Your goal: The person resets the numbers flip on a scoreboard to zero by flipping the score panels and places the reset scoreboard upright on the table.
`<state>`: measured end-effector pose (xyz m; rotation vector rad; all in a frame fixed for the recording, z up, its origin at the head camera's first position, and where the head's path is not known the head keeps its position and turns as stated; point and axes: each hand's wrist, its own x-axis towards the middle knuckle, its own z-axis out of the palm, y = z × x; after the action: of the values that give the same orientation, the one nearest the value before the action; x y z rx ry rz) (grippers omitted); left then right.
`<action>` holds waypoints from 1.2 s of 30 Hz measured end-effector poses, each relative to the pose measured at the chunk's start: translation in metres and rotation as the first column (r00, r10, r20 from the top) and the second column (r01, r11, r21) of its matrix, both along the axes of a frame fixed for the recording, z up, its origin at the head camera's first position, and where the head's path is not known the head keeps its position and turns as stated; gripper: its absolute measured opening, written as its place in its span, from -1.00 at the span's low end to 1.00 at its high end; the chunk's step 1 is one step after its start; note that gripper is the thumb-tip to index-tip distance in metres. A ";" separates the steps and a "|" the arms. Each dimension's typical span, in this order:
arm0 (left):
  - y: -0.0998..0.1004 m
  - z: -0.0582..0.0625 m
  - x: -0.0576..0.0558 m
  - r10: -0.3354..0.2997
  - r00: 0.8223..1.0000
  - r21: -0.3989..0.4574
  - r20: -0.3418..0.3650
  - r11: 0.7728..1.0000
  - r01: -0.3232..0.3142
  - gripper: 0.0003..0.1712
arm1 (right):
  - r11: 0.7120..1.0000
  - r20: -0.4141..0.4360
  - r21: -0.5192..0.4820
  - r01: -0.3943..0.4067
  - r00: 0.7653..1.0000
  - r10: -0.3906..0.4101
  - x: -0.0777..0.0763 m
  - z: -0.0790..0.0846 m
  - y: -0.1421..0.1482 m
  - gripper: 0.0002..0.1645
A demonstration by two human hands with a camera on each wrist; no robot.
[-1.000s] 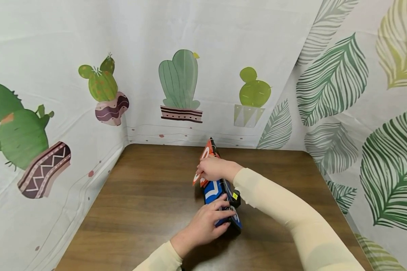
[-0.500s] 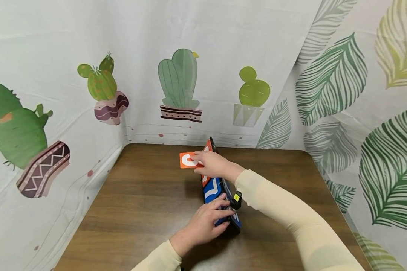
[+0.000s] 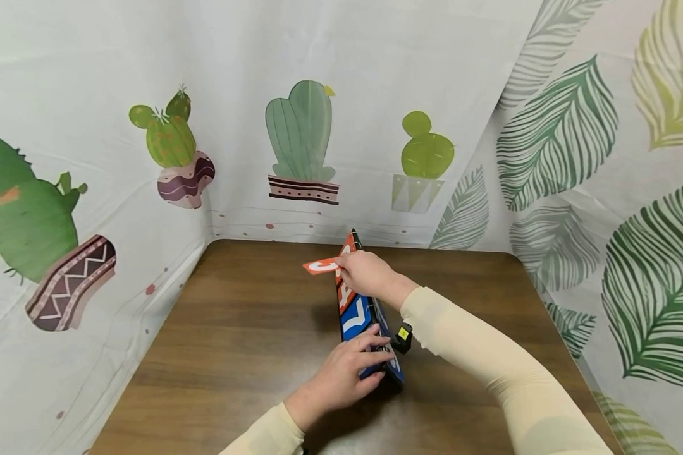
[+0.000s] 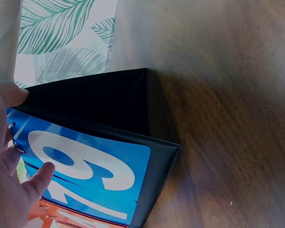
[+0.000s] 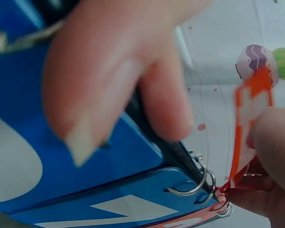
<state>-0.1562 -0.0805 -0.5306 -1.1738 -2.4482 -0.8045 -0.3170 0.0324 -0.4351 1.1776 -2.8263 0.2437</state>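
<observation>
The left hand (image 3: 341, 373) was palm down at the near side, fingers (image 3: 378, 360) spread and extended toward the right, the wrist bare. The left forearm (image 3: 269, 433), in a cream fabric sleeve, sloped in from the near edge. The right hand (image 3: 367, 272) was farther out, its back uppermost, its digits drawn together in a pinch at the left end. The right arm (image 3: 489, 360), similarly sleeved, extended from the near right, bent, its forearm slanting toward the far left.

From above, the head view faces forward and down; both wrist views share the blue cards (image 4: 109, 156) up close.
</observation>
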 end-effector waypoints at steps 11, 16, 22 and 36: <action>-0.001 -0.001 -0.001 0.006 0.999 0.010 0.042 1.000 -0.006 -0.69 | 0.999 0.097 -0.023 0.048 0.994 -0.046 0.013 0.012 -0.010 -0.74; 0.000 0.000 -0.002 0.006 1.000 -0.007 0.000 1.000 -0.006 -0.68 | 0.990 0.069 0.140 0.022 0.997 -0.032 0.013 0.008 -0.010 -0.73; 0.000 -0.001 -0.001 0.012 0.999 -0.022 -0.034 1.000 -0.012 -0.61 | 0.971 0.059 0.229 -0.066 0.997 0.053 0.004 0.001 0.000 -0.80; -0.001 0.001 0.001 0.019 0.999 -0.018 0.036 1.000 -0.018 -0.61 | 0.983 0.187 -0.067 -0.171 0.966 0.181 -0.012 0.006 0.017 -0.71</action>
<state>-0.1555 -0.0814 -0.5298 -1.1506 -2.4965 -0.8074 -0.3287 0.0493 -0.4296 1.4712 -2.8556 0.4604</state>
